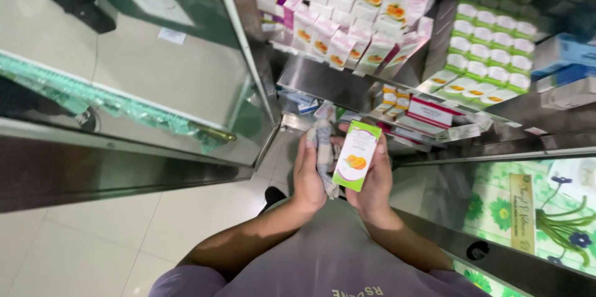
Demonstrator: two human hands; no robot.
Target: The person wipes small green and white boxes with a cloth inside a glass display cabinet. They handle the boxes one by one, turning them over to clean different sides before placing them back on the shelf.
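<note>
My right hand (pixel 374 188) holds a small white and green box (pixel 356 155) with an orange fruit picture, upright in front of my chest. My left hand (pixel 307 176) grips a crumpled grey-white cloth (pixel 323 148) that hangs between both hands and touches the box's left side. Both hands are close together, just below an open metal shelf unit (pixel 323 82).
The upper shelf carries several white and pink boxes (pixel 347 17) with orange fruit pictures. Green and white boxes (pixel 490 54) are stacked to the right, red and white boxes (pixel 428 114) lie lower down. A glass cabinet door (pixel 155 67) stands open at left. White floor tiles (pixel 81 241) lie below.
</note>
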